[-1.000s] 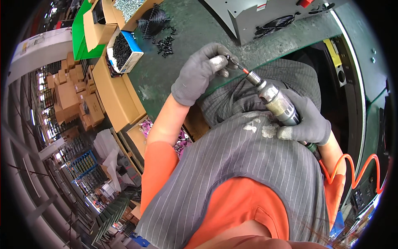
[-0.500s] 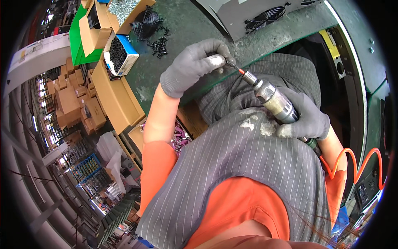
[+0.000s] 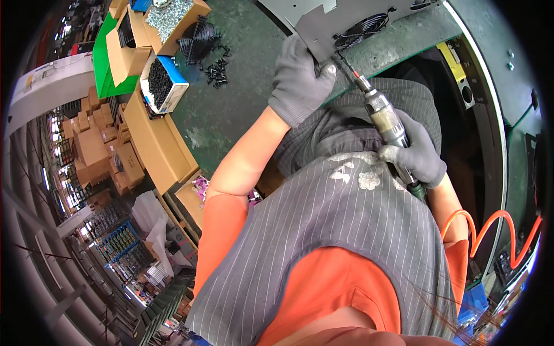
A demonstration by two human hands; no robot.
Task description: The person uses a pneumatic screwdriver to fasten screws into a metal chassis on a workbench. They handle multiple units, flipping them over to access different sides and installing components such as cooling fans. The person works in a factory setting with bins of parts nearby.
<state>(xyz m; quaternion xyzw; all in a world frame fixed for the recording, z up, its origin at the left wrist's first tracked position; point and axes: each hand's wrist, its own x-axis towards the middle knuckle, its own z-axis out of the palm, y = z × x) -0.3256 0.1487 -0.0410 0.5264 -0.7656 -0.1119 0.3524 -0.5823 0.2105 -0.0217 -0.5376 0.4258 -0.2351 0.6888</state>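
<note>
While the grey-gloved left hand point(image 3: 300, 81) is lying against the corner of a grey sheet-metal housing point(image 3: 320, 32), its fingers are sitting close together and its thumb is standing apart; perhaps it is steadying the metal, though the hand itself is covering the exact contact. Whether anything is tucked beneath those fingers, I cannot tell. The right hand point(image 3: 418, 150), gloved alike, is wrapping around a silver-and-black power screwdriver point(image 3: 385, 115), its thumb lying over the near side and its other fingertips hiding behind the tool. This screwdriver is slanting above the pinstriped grey lap point(image 3: 306, 132), and its thin dark bit point(image 3: 347, 64), with a small red collar point(image 3: 356, 75), is pointing toward the housing, near a round black wire guard point(image 3: 363, 27). That full grip is presumably serving to aim the bit. Its tip is showing too small to reveal a screw or any contact. An orange coiled line point(image 3: 490, 216) is looping beside the right forearm point(image 3: 450, 210); where it is meeting the tool is hidden. Farther out, loose black screws point(image 3: 217, 72) are lying on the dark green bench top point(image 3: 248, 46), and a blue-and-white carton point(image 3: 178, 92) of black fasteners point(image 3: 158, 81) is standing leftward, probably for easy reach. The housing is running out of view at the top.
</note>
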